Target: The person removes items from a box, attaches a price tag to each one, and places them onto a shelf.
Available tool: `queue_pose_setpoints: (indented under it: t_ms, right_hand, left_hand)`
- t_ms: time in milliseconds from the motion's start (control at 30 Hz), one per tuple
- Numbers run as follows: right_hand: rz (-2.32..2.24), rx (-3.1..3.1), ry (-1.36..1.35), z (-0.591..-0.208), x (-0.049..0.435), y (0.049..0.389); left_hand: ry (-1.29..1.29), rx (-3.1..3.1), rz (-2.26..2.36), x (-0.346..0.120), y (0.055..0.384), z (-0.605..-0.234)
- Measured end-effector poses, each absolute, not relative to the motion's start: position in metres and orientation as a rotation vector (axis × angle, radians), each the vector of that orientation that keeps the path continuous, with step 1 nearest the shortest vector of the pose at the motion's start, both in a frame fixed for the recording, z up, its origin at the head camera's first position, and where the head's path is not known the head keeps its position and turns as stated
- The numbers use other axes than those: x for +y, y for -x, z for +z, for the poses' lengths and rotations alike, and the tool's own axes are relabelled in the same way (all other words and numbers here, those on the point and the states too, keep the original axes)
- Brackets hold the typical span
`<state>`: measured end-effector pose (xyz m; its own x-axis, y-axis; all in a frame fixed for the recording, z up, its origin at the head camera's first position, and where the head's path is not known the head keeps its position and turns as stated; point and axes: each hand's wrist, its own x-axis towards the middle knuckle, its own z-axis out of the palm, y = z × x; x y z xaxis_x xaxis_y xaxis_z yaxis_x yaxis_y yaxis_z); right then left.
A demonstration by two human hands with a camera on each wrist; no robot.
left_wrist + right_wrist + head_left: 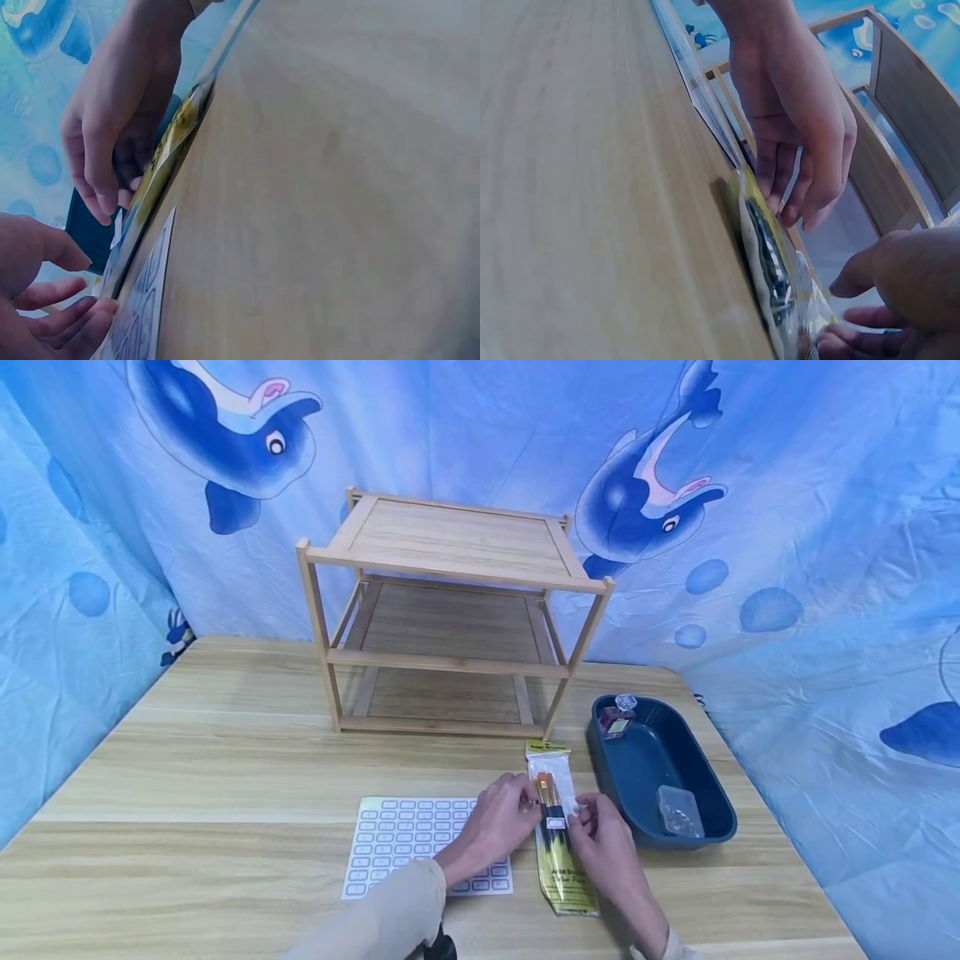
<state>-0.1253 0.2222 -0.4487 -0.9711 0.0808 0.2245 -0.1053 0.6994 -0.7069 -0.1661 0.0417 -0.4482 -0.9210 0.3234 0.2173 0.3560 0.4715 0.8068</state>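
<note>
A clear packet of artist paintbrushes (555,852), with yellow printing and a small white label (556,823) on it, lies flat on the table. My left hand (501,817) is at its left edge, fingers loosely bent, thumb and fingers apart in the left wrist view. On the opposite side, my right hand (604,847) has its fingertips at the packet's right edge, thumb held away from the fingers (862,341). Under my left forearm is a white sheet of blue-framed stickers (412,843), partly covered by it.
A three-tier wooden rack (450,656) stands at the back. To the right sits a dark blue bin (652,760) holding a small dark bottle (617,720) with a faceted cap and a clear plastic box (680,812). Blue dolphin-print cloth (480,435) hangs behind.
</note>
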Motion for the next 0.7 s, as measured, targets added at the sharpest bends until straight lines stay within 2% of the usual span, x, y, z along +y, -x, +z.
queue_pose_setpoints:
  t_ms: [433, 700]
  right_hand:
    - [0.755, -2.847, 0.089, -0.4383, 0.2149, 0.1182]
    - [0.82, -2.863, 0.125, -0.4398, 0.2182, 0.1214]
  left_hand:
    - [0.585, -2.682, -1.624, 0.0435, 0.1687, -0.4481]
    - [0.533, -2.693, -1.704, 0.0439, 0.1672, -0.4484]
